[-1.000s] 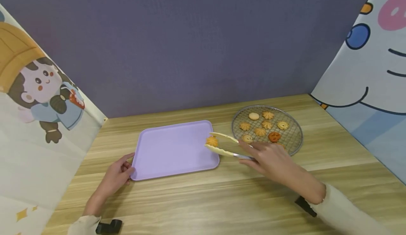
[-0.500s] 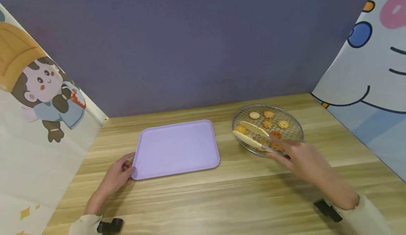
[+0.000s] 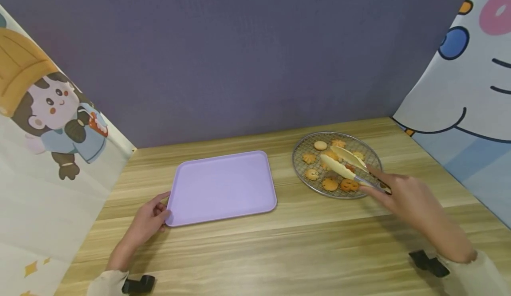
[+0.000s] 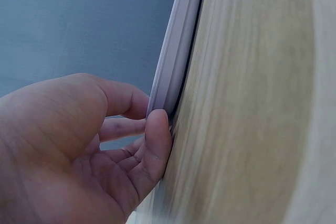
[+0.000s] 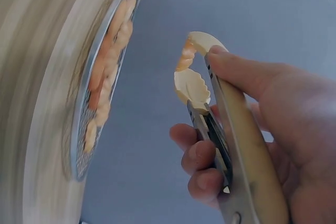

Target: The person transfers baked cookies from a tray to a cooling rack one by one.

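Note:
In the head view my right hand (image 3: 411,200) grips a pair of food tongs (image 3: 337,167) with pale yellow scalloped tips. The tongs hang over a round wire rack (image 3: 297,169) bearing several cookies. Between the tips sits an orange-brown cookie (image 5: 186,57), clearest in the right wrist view, where tongs and cookie are apart from the rack. My left hand (image 3: 145,222) pinches the near-left edge of a flat purple tray (image 3: 223,189) between thumb and fingers; the left wrist view shows thumb and index finger at the rim (image 4: 170,61). Some cookies are partly hidden behind the tongs.
Everything lies on a wood-grain table (image 3: 255,251). A dark purple-grey panel (image 3: 255,56) stands at the back, with cartoon-printed panels (image 3: 52,123) at the left and at the right. Each wrist wears a black strap mount (image 3: 137,284).
My right hand has carried the tongs and the cookie rightward, from the tray's right edge to over the wire rack. The left hand and the tray have stayed in place.

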`<state>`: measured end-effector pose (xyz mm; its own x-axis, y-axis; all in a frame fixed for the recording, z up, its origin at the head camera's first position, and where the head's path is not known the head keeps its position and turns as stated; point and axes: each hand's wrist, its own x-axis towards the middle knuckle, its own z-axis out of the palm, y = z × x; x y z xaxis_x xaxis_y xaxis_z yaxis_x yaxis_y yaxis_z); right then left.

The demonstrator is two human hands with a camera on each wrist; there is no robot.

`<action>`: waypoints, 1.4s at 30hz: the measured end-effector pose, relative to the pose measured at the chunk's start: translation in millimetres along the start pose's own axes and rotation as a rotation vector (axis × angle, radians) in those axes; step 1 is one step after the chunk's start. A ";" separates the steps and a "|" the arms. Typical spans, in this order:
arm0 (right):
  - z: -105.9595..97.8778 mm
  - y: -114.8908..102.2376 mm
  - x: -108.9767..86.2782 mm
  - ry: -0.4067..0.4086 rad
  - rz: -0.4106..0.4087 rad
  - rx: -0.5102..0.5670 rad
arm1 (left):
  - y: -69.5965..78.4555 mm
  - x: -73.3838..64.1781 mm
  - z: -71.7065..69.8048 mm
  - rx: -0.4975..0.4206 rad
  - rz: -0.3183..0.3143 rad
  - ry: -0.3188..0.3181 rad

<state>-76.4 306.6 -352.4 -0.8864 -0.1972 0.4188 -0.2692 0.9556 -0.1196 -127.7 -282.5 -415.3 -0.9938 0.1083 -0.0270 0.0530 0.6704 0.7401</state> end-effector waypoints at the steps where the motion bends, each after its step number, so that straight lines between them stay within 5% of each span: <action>1: -0.2 2.8 -0.3 0.004 0.004 0.003 | 0.0 -0.2 0.0 0.001 0.000 0.000; 12: -3.2 27.1 -9.5 -0.068 0.041 -0.003 | -1.0 0.6 0.5 0.001 0.002 0.003; 21: -8.6 48.0 -18.7 -0.177 0.173 -0.011 | 0.6 1.0 0.4 0.016 0.007 0.001; 42: -1.8 59.0 -23.9 -0.225 0.183 -0.032 | -4.5 0.5 1.0 -0.003 0.015 0.002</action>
<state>-70.4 368.1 -367.9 -0.9814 -0.0606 0.1821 -0.0877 0.9856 -0.1446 -128.4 -284.8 -419.3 -0.9931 0.1166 -0.0141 0.0677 0.6663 0.7426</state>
